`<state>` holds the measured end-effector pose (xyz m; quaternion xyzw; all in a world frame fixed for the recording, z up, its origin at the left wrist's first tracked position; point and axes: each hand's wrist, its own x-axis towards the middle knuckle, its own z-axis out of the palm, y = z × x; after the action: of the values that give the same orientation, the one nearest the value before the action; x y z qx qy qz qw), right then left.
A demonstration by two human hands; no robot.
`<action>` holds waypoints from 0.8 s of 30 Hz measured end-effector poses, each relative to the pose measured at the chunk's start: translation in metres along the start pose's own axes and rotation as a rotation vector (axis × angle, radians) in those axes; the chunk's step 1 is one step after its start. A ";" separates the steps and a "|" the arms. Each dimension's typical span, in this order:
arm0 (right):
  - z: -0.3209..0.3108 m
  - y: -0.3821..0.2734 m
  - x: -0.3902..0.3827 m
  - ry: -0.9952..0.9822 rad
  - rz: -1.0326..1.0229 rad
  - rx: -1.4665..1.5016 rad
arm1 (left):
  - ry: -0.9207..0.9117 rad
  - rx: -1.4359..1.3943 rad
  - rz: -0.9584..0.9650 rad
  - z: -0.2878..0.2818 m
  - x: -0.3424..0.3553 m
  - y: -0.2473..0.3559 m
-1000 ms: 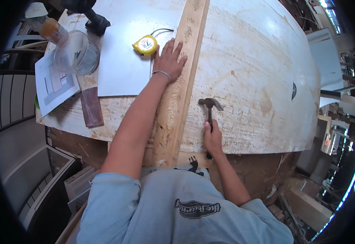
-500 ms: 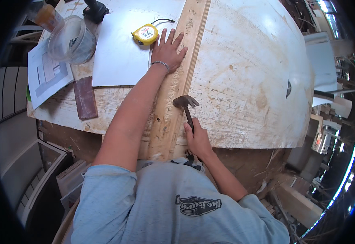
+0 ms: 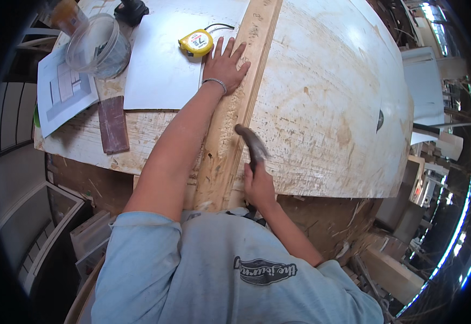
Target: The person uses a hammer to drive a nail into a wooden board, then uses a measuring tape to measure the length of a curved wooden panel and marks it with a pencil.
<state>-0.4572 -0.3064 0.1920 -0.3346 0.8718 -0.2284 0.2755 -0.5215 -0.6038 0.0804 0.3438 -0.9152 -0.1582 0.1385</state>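
Observation:
A long wooden board (image 3: 226, 143) runs away from my body across the white-topped table, its surface dented and chipped along the near half. Flat on its far part lies my left hand (image 3: 226, 69), fingers spread, with a bracelet on the wrist. My right hand (image 3: 259, 188) is closed round the handle of a claw hammer (image 3: 253, 143). The hammer's head is smeared by motion above the board's right edge; whether it touches the wood I cannot tell. Just beyond my left fingers sits a yellow tape measure (image 3: 196, 43).
Left of the board lie a white sheet (image 3: 162, 70), a brown flat block (image 3: 113, 125) and a printed drawing (image 3: 65, 89). Behind these stand a clear plastic tub (image 3: 99, 48) and a black tool (image 3: 130, 12). The table's (image 3: 327, 135) curved edge lies to the right.
The hammer head has lifted slightly and turned, and now looks blurred. My left hand keeps its place on the board. The whole view has shifted a little.

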 end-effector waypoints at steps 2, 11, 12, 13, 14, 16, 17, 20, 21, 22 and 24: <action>-0.004 -0.001 0.008 -0.165 0.080 -0.085 | -0.005 -0.008 0.002 0.003 -0.004 0.000; 0.005 -0.045 0.034 0.058 -0.183 0.064 | -0.466 -0.546 0.037 -0.094 0.040 -0.028; 0.009 -0.057 0.036 -0.035 -0.153 0.102 | -0.306 -0.448 0.111 -0.098 0.040 -0.042; 0.019 -0.064 0.045 -0.064 -0.219 0.121 | -0.146 -0.348 0.185 -0.099 0.036 -0.056; 0.035 -0.066 0.054 -0.092 -0.269 0.139 | -0.012 0.007 0.164 -0.097 0.030 -0.063; 0.055 -0.071 0.062 -0.025 -0.409 0.044 | 0.006 0.359 0.044 -0.100 0.016 -0.064; 0.060 -0.072 0.064 0.068 -0.495 -0.074 | -0.119 0.365 -0.056 -0.103 0.014 -0.060; 0.050 -0.084 0.045 0.192 -0.634 -0.083 | -0.256 0.115 -0.073 -0.116 0.014 -0.088; 0.039 -0.085 0.035 0.214 -0.647 -0.034 | -0.270 0.113 -0.024 -0.120 0.007 -0.083; 0.024 -0.080 0.028 0.255 -0.619 -0.012 | -0.277 0.017 0.015 -0.128 -0.004 -0.063; -0.018 -0.063 0.008 0.343 -0.560 0.033 | -0.299 -0.174 0.101 -0.154 -0.035 -0.012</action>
<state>-0.4449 -0.3508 0.2397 -0.5135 0.7758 -0.3623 0.0566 -0.4335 -0.6192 0.2110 0.2569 -0.9245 -0.2792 0.0379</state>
